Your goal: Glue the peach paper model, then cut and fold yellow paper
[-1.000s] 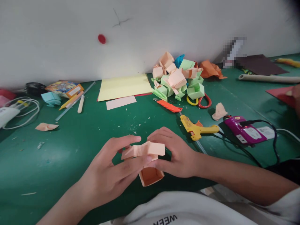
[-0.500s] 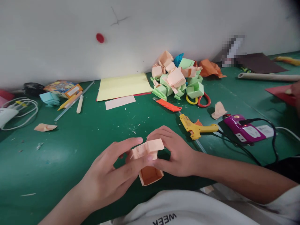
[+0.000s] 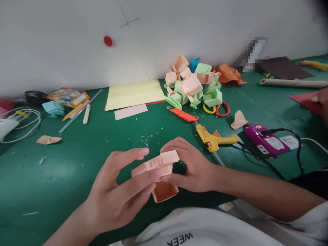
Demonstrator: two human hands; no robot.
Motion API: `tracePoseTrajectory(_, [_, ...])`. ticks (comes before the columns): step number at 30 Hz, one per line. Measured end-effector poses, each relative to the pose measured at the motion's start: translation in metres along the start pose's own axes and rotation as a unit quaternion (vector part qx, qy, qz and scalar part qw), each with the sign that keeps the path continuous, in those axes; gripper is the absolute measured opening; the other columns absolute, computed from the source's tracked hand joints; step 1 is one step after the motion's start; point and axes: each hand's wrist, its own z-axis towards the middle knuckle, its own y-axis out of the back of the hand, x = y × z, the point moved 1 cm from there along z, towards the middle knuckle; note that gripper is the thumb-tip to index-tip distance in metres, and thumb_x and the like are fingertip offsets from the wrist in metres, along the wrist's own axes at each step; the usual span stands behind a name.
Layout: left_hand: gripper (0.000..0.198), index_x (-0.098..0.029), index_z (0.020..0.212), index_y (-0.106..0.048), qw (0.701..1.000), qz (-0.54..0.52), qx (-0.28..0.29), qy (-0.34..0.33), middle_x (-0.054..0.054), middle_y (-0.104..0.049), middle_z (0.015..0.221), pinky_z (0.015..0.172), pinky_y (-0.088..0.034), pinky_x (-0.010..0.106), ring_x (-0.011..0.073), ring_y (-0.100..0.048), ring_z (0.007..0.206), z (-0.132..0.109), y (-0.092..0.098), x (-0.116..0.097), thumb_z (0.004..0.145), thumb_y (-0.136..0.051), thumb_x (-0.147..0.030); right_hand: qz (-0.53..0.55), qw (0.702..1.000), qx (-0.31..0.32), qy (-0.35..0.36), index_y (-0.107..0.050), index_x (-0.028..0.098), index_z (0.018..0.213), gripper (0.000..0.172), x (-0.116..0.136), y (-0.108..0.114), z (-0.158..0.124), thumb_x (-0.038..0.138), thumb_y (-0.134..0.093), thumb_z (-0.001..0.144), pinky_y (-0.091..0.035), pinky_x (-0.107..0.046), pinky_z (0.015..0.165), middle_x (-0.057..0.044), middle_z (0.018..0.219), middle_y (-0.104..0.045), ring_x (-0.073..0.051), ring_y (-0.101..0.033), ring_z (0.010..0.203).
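Both my hands hold a folded peach paper piece (image 3: 158, 163) just above the green table (image 3: 84, 153) near its front edge. My left hand (image 3: 123, 188) pinches the piece's left end between thumb and fingers. My right hand (image 3: 189, 167) grips its right end, fingers curled over the top. Under the piece hangs a small open paper box (image 3: 165, 192) with an orange inside, partly hidden by my fingers.
A heap of folded peach and green paper shapes (image 3: 193, 85) lies at the back by the wall, with scissors (image 3: 217, 109), an orange cutter (image 3: 183, 115), a yellow glue gun (image 3: 214, 139) and a purple power strip (image 3: 265, 143). Yellow paper sheets (image 3: 134, 94) lie further left. Another person's hand (image 3: 323, 102) shows at the right edge.
My left fingers have shifted along the paper piece, and its left end has drawn out and dropped a little. My right hand has stayed put.
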Motion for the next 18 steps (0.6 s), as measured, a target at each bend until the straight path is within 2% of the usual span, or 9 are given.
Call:
tracePoseTrajectory(4, [0.031,-0.024,0.117,-0.066,0.999,-0.013,0.003,0.047,0.01,-0.055,0.134,0.083,-0.055,0.037,0.0203,-0.062,0.103,0.0005,-0.0003,-0.0001,0.089,-0.066,-0.012,0.009,1.0,0.007,-0.001,-0.059,0.022,0.097,0.022,-0.0002,0.0006,0.0,0.04,-0.07,0.092,-0.047,-0.039,0.082,-0.006,0.097,-0.07,-0.021,-0.064,0.091])
tracePoseTrajectory(7, [0.034,-0.023,0.122,-0.064,0.996,-0.039,0.028,0.075,0.01,-0.06,0.128,0.085,-0.055,0.036,0.0203,-0.063,0.102,-0.0029,-0.001,0.0015,0.09,-0.066,-0.014,0.011,1.0,0.004,0.004,-0.06,0.021,0.098,0.022,-0.0005,0.0008,0.0002,0.039,-0.071,0.091,-0.046,-0.039,0.083,-0.005,0.097,-0.07,-0.021,-0.065,0.091])
tracePoseTrajectory(11, [0.037,-0.022,0.126,-0.062,0.991,-0.084,0.049,0.091,0.009,-0.062,0.12,0.085,-0.057,0.031,0.0176,-0.064,0.101,-0.0056,0.0005,0.0036,0.091,-0.059,-0.009,0.006,1.0,0.003,0.003,-0.06,0.021,0.097,0.022,-0.0007,0.0013,0.0004,0.041,-0.069,0.093,-0.047,-0.039,0.082,-0.005,0.097,-0.07,-0.02,-0.065,0.09])
tracePoseTrajectory(18, [0.038,-0.026,0.124,-0.065,0.99,-0.081,0.059,0.096,0.005,-0.062,0.114,0.078,-0.055,0.023,0.012,-0.065,0.092,-0.0052,0.0013,0.0046,0.093,-0.058,-0.005,0.006,1.0,0.01,0.007,-0.059,0.022,0.098,0.023,-0.0015,0.002,-0.0001,0.044,-0.066,0.095,-0.046,-0.04,0.083,-0.006,0.097,-0.071,-0.021,-0.066,0.093])
